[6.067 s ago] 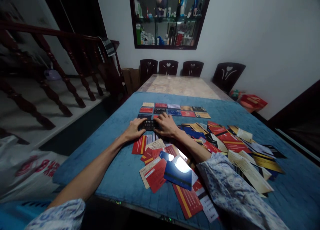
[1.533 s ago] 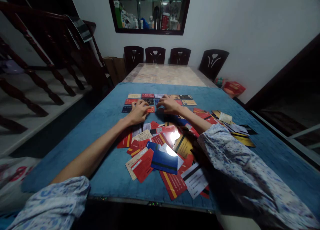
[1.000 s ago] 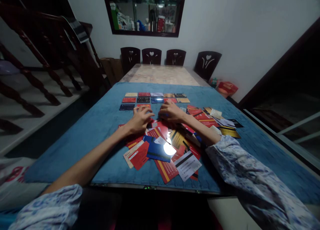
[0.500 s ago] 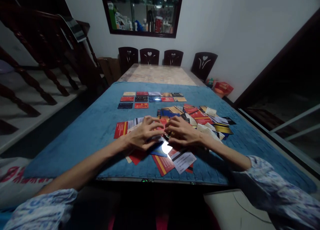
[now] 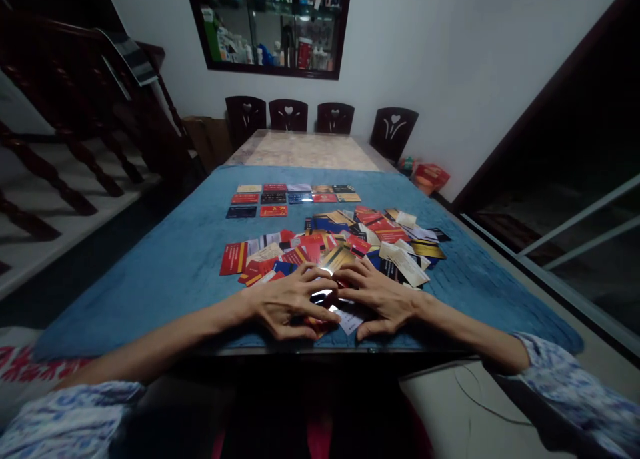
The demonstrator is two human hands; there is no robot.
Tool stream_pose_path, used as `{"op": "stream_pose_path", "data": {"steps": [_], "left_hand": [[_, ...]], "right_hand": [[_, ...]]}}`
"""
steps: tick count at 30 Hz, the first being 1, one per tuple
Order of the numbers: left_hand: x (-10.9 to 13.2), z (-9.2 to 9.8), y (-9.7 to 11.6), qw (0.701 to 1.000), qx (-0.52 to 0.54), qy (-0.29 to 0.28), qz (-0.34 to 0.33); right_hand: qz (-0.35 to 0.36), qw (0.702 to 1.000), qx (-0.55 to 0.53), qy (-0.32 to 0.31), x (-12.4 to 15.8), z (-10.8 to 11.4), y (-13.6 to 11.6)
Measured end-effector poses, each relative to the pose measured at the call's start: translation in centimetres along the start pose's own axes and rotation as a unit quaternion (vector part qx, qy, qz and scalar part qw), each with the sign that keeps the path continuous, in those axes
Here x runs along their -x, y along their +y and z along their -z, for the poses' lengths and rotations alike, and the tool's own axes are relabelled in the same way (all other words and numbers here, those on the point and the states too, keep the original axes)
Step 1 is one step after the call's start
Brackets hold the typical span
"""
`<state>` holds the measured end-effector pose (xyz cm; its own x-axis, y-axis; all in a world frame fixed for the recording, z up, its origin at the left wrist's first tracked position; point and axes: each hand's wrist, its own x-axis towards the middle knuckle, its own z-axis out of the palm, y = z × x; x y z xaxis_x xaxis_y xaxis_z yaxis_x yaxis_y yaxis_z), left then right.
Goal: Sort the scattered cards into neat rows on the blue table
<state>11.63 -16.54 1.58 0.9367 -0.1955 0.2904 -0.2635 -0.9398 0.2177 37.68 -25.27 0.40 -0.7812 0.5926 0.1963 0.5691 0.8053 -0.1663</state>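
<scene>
My left hand [image 5: 290, 300] rests on the near edge of a loose heap of bank cards [image 5: 267, 252], its fingers spread apart. Opposite it lies my right hand [image 5: 380, 296], also with spread fingers, and the two hands' fingertips almost meet. Between them shows part of a white card [image 5: 351, 320], with other cards partly covered by the fingers. Just beyond the fingertips is a gold card [image 5: 339, 258] with a dark stripe. A red card [image 5: 233, 258] with a yellow stripe marks the heap's left end. Neither hand grips a card.
Beyond the heap, cards lie in neat rows, among them a dark card [image 5: 241, 212] and a red card [image 5: 274, 211]. A blue cloth [image 5: 170, 259] covers most of the table. Dark chairs [image 5: 289, 116] stand at the far end. A stair railing [image 5: 65, 126] runs along the left.
Both hands have moved toward the near table edge, over the closest cards. Cards they covered in the middle of the heap now show. The view has shifted slightly.
</scene>
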Motion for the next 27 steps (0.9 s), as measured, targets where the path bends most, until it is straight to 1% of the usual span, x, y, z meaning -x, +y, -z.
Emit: {"op": "stream_pose_path", "data": {"steps": [9, 14, 18, 27], "left_hand": [[0.1, -0.1, -0.1, 0.999, -0.029, -0.013, 0.020], [0.3, 0.0, -0.6, 0.999, -0.038, -0.010, 0.032], [0.8, 0.1, -1.2, 0.997, -0.050, -0.012, 0.063], [1.3, 0.5, -2.4, 0.988, -0.119, -0.002, 0.096]], "right_hand": [[0.001, 1.000, 0.007, 0.012, -1.1, 0.0, 0.5], [-0.003, 0.999, 0.032, 0.011, -1.4, -0.6, 1.7], [0.001, 0.999, 0.042, 0.029, -1.9, -0.9, 2.6], [-0.005, 0.994, 0.095, 0.061, -4.2, -1.4, 4.7]]}}
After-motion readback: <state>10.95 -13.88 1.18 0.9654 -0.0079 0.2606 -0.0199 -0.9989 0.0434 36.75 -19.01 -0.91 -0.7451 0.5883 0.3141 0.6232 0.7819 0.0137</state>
